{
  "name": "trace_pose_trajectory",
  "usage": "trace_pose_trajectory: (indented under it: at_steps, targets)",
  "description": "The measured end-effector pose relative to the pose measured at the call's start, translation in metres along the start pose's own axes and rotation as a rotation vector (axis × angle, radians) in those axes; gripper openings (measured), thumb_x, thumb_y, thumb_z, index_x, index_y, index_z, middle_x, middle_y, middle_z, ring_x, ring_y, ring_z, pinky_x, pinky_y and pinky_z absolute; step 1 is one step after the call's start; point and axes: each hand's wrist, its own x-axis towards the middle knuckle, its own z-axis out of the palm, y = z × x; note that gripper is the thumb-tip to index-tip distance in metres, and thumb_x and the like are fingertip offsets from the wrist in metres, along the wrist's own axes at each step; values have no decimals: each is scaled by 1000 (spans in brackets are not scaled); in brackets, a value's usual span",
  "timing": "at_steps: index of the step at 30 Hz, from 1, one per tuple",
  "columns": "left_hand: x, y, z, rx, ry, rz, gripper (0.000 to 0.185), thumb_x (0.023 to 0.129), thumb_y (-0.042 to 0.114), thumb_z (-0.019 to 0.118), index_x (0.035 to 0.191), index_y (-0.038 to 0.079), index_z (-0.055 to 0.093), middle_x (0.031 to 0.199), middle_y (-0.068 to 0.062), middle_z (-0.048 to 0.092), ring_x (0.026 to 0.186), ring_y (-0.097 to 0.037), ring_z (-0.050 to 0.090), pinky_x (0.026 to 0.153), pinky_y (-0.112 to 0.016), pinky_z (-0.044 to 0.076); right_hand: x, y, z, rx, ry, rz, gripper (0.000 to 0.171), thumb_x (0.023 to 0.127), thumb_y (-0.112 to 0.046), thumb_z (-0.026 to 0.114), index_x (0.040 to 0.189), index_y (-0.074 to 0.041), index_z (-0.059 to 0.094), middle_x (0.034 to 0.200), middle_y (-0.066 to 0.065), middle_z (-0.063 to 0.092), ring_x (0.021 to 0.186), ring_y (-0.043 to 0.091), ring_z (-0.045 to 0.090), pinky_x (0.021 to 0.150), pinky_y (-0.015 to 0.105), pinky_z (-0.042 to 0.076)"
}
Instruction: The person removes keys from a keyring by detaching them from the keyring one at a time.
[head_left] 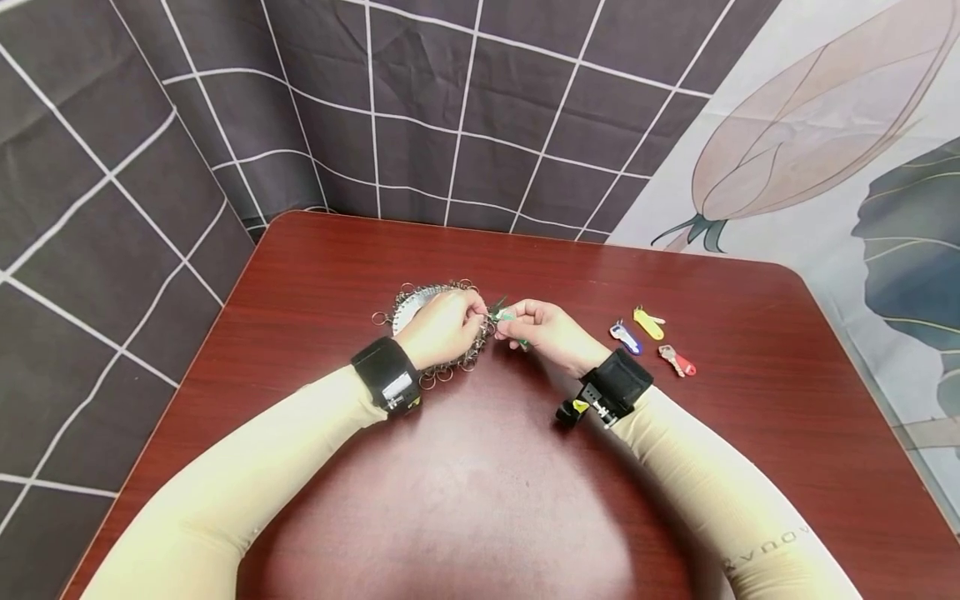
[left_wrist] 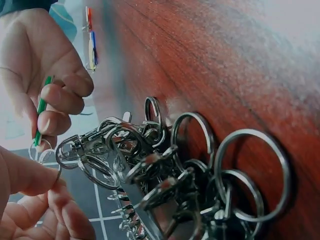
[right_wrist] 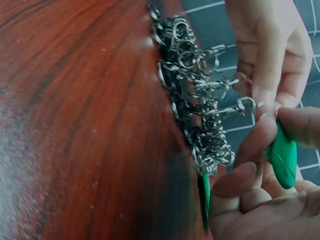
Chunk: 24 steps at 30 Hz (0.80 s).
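A round metal rack (head_left: 405, 310) edged with clasps and split rings (left_wrist: 252, 175) sits on the table. My left hand (head_left: 447, 327) reaches over it and pinches a split ring (left_wrist: 61, 170) hanging from one of the clasps (left_wrist: 76, 149). Just to the right, my right hand (head_left: 546, 333) holds a green key tag (right_wrist: 284, 157) between thumb and fingers. The tag's small ring (left_wrist: 35, 150) meets the left fingertips at the split ring. Another green piece (right_wrist: 204, 197) shows low beside the rack, partly hidden behind the right fingers.
Right of my right hand lie a blue key tag (head_left: 626, 338), a yellow key tag (head_left: 648, 323) and a red key tag with a key (head_left: 677, 361). Dark checked cloth (head_left: 420, 108) hangs behind the red-brown table (head_left: 345, 242).
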Motion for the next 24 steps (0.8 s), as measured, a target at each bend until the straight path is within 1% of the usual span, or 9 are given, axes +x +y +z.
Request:
trace_pose_trajectory:
  at_steps: [3, 7, 9, 11, 14, 18, 21, 24]
  targets:
    - [-2, 0, 1, 7, 11, -4, 9, 93, 10, 53, 97, 8, 61, 81, -3, 58, 75, -17, 55, 70, -32, 46, 0, 1, 2, -3, -19, 17, 18, 92, -11, 64, 104, 0, 57, 89, 12, 66, 69, 13, 57, 61, 27, 47]
    - [-4, 0, 2, -17, 23, -37, 7, 96, 12, 53, 99, 9, 58, 83, -2, 59, 74, -17, 56, 69, -32, 47, -1, 0, 4, -6, -29, 33, 17, 93, -11, 62, 105, 0, 56, 94, 19, 66, 70, 14, 56, 61, 28, 47]
    - [-5, 0, 3, -34, 29, -54, 6, 96, 13, 54, 99, 10, 58, 84, -2, 60, 76, -16, 57, 70, -31, 47, -1, 0, 4, -12, -27, 33, 17, 93, -12, 62, 105, 0, 56, 95, 21, 65, 70, 14, 56, 62, 27, 47]
    - [-6, 0, 2, -47, 28, -65, 5, 96, 13, 56, 98, 10, 59, 84, -1, 61, 77, -15, 58, 70, -31, 48, -1, -1, 4, -10, -22, 33, 17, 93, -12, 62, 105, 0, 56, 94, 20, 65, 70, 15, 57, 62, 27, 47]
    - [-7, 2, 1, -42, 15, -65, 3, 95, 14, 59, 96, 11, 60, 82, 1, 63, 76, -14, 59, 70, -31, 48, 0, -1, 3, -5, -7, 29, 17, 92, -10, 62, 104, 0, 56, 90, 15, 66, 70, 14, 57, 61, 26, 47]
    - [-7, 6, 0, -14, -14, -46, 5, 94, 16, 62, 90, 14, 60, 78, 2, 62, 73, -14, 57, 69, -31, 47, 1, -4, 5, 9, 30, 19, 13, 90, -7, 61, 99, 2, 57, 81, 7, 67, 66, 12, 56, 59, 24, 45]
    - [-6, 7, -1, -2, -36, -11, 7, 94, 15, 64, 87, 14, 61, 77, 2, 61, 73, -13, 55, 69, -31, 47, 2, -6, 5, 76, 85, 21, 7, 90, -6, 60, 91, -1, 56, 74, 4, 66, 61, 9, 54, 55, 21, 42]
    - [-6, 7, -1, -6, -52, 14, 6, 93, 15, 64, 87, 14, 63, 77, 3, 62, 73, -12, 55, 70, -30, 47, 4, -10, 2, 151, 163, 25, 8, 92, -9, 60, 87, -5, 56, 71, 1, 65, 58, 6, 50, 52, 19, 38]
